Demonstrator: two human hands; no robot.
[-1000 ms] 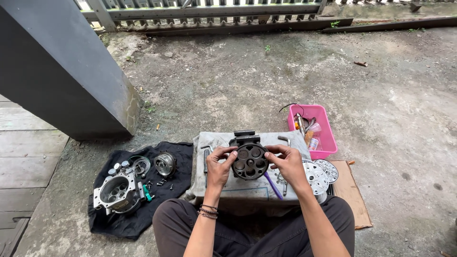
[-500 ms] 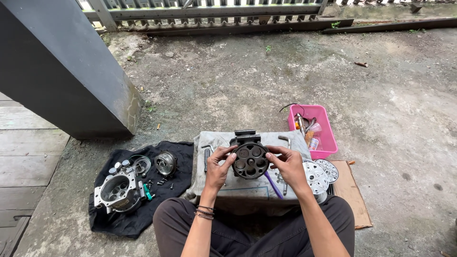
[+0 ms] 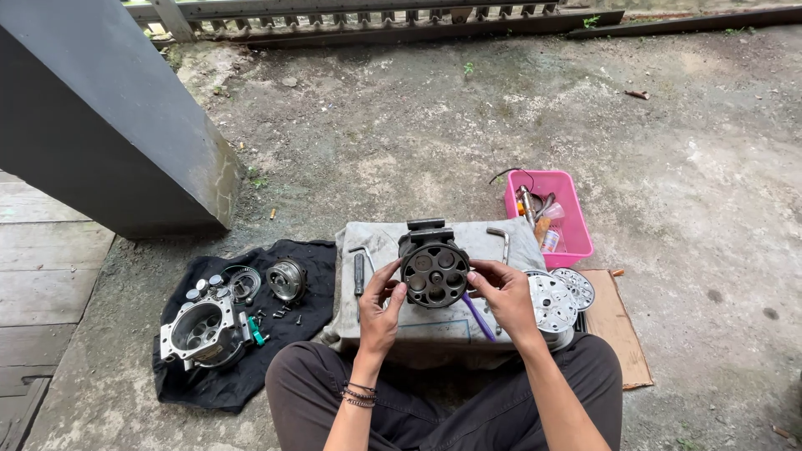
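I hold a dark round metal cylinder block with several bores in its face, upright above a grey cloth-covered block. My left hand grips its left side and my right hand grips its right side. A purple-handled tool lies on the cloth under my right hand. A black-handled tool and a bent hex key also rest on the cloth.
A black cloth at left bears a silver housing, a round part, rings and small bolts. Round silver plates lie on cardboard at right. A pink tray holds tools. A dark pillar stands far left.
The cylinder block has shifted slightly in my hands; both hands stay on its sides.
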